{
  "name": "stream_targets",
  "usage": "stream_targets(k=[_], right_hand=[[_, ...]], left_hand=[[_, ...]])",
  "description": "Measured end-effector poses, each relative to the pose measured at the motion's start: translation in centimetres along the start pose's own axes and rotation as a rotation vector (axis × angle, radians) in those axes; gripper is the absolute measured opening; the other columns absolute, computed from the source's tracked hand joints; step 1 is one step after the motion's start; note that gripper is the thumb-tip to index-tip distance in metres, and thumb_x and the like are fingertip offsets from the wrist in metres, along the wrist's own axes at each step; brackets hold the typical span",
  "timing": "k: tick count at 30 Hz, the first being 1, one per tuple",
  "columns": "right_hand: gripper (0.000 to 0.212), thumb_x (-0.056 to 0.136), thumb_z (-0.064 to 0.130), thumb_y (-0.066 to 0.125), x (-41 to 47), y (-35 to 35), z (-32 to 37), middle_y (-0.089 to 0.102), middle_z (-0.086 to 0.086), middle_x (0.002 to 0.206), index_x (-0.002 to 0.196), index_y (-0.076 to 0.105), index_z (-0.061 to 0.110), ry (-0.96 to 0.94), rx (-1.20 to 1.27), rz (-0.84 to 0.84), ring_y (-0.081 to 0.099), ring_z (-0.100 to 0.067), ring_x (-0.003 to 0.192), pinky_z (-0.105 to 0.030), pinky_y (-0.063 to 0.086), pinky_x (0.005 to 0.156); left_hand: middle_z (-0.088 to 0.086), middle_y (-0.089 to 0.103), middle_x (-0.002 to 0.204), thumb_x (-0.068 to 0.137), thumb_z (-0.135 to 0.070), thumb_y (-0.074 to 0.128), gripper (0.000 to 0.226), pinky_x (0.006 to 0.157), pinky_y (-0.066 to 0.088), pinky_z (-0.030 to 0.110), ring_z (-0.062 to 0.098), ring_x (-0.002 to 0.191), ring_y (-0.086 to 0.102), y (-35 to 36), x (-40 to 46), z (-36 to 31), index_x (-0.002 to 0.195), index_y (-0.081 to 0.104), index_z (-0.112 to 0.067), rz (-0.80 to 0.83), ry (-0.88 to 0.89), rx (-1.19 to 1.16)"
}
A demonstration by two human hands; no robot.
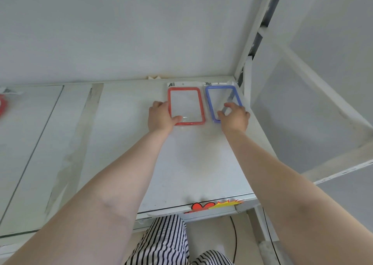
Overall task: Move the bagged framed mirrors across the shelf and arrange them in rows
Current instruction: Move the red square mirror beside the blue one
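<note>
Two bagged framed mirrors lie side by side at the back right corner of the white shelf [197,164]. The red-framed mirror [198,103] is on the left, the blue-framed mirror [210,95] on the right, a narrow gap between them. My left hand [161,117] grips the red frame at its near left corner, thumb over the bottom edge. My right hand [235,117] rests on the blue frame's near end, fingers curled over it and hiding its lower right corner.
Another red bagged item [3,103] lies at the far left edge of the shelf. A white upright post [247,77] bounds the shelf at the right. A red and yellow sticker [214,205] marks the front edge. Wall behind.
</note>
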State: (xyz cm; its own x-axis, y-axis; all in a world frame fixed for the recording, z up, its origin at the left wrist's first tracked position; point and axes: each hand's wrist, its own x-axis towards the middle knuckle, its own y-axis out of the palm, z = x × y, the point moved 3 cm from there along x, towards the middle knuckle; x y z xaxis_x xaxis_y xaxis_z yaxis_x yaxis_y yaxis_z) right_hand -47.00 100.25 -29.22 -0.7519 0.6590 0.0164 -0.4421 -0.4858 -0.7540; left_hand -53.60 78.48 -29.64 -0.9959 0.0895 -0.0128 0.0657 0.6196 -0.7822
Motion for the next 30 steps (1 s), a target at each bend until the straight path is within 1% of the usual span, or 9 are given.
stream_targets(k=[2, 4, 6, 8, 11, 17, 24, 28, 30], right_hand=[[0.047, 0.088, 0.040, 0.061, 0.2, 0.2, -1.0, 0.043, -0.006, 0.144, 0.134, 0.052, 0.029, 0.038, -0.053, 0.024, 0.033, -0.031, 0.133, -0.041, 0.034, 0.109], [0.049, 0.088, 0.044, 0.060, 0.3, 0.6, -1.7, 0.028, -0.006, 0.155, 0.134, 0.050, 0.032, 0.045, -0.095, 0.054, 0.018, -0.032, 0.144, -0.043, 0.020, 0.118], [0.037, 0.087, 0.045, 0.060, 0.2, 1.1, -2.2, 0.019, -0.007, 0.159, 0.121, 0.058, 0.029, 0.029, -0.123, 0.079, 0.009, -0.034, 0.148, -0.043, 0.012, 0.120], [0.028, 0.087, 0.045, 0.060, 0.2, 1.3, -2.4, 0.016, -0.008, 0.160, 0.107, 0.062, 0.025, 0.014, -0.109, 0.080, 0.007, -0.035, 0.148, -0.044, 0.010, 0.121], [0.029, 0.088, 0.045, 0.059, 0.3, 1.3, -2.5, 0.014, -0.009, 0.161, 0.110, 0.063, 0.026, 0.005, -0.092, 0.083, 0.006, -0.036, 0.148, -0.045, 0.010, 0.121], [0.035, 0.089, 0.047, 0.058, 0.6, 1.2, -2.5, 0.015, -0.009, 0.160, 0.119, 0.061, 0.030, 0.006, -0.106, 0.090, 0.008, -0.036, 0.147, -0.043, 0.014, 0.121], [0.035, 0.088, 0.048, 0.059, 0.6, 1.2, -2.5, 0.017, -0.009, 0.159, 0.117, 0.061, 0.028, 0.009, -0.126, 0.094, 0.010, -0.035, 0.147, -0.044, 0.020, 0.119], [0.047, 0.087, 0.047, 0.061, 0.6, 0.9, -2.3, 0.016, -0.006, 0.161, 0.131, 0.054, 0.032, 0.017, -0.106, 0.091, 0.008, -0.033, 0.148, -0.045, 0.023, 0.119], [0.053, 0.087, 0.046, 0.062, 0.5, 0.7, -2.1, 0.017, -0.004, 0.161, 0.137, 0.049, 0.033, 0.004, -0.088, 0.078, 0.008, -0.031, 0.149, -0.045, 0.025, 0.118]], left_hand=[[0.013, 0.028, 0.154, 0.078, -0.039, 0.072, 0.077, 0.117, 0.023, 0.037, 0.033, 0.145, 0.018, 1.2, 0.1, -0.7, 0.143, 0.039, -0.016, 0.099, 0.136, 0.039], [0.014, 0.015, 0.159, 0.081, -0.036, 0.071, 0.077, 0.120, 0.013, 0.038, 0.033, 0.149, 0.002, 2.5, 0.1, -0.9, 0.146, 0.034, -0.017, 0.184, 0.181, 0.030], [0.016, 0.014, 0.159, 0.084, -0.031, 0.069, 0.067, 0.119, 0.012, 0.033, 0.031, 0.149, 0.000, 3.3, -0.1, -0.9, 0.142, 0.041, -0.015, 0.197, 0.200, -0.013], [0.018, 0.017, 0.158, 0.085, -0.027, 0.068, 0.057, 0.117, 0.013, 0.028, 0.030, 0.149, 0.001, 3.8, -0.3, -1.0, 0.137, 0.048, -0.013, 0.170, 0.218, -0.052], [0.018, 0.019, 0.157, 0.085, -0.026, 0.068, 0.057, 0.116, 0.012, 0.027, 0.029, 0.149, 0.003, 4.0, -0.4, -1.3, 0.137, 0.049, -0.015, 0.162, 0.219, -0.085], [0.019, 0.023, 0.156, 0.083, -0.032, 0.069, 0.056, 0.117, 0.018, 0.034, 0.033, 0.149, 0.006, 4.5, 0.1, -1.6, 0.134, 0.053, -0.016, 0.152, 0.228, -0.027], [0.020, 0.022, 0.156, 0.083, -0.033, 0.069, 0.051, 0.117, 0.019, 0.033, 0.033, 0.149, 0.006, 4.1, 0.0, -1.5, 0.129, 0.055, -0.015, 0.163, 0.238, 0.008], [0.016, 0.019, 0.158, 0.084, -0.041, 0.066, 0.066, 0.120, 0.012, 0.038, 0.034, 0.148, 0.003, 3.8, -0.2, -1.5, 0.142, 0.042, -0.023, 0.151, 0.226, 0.072], [0.015, 0.017, 0.159, 0.085, -0.043, 0.063, 0.067, 0.121, 0.010, 0.041, 0.034, 0.149, 0.003, 3.4, -0.3, -1.9, 0.144, 0.038, -0.024, 0.140, 0.227, 0.095]])
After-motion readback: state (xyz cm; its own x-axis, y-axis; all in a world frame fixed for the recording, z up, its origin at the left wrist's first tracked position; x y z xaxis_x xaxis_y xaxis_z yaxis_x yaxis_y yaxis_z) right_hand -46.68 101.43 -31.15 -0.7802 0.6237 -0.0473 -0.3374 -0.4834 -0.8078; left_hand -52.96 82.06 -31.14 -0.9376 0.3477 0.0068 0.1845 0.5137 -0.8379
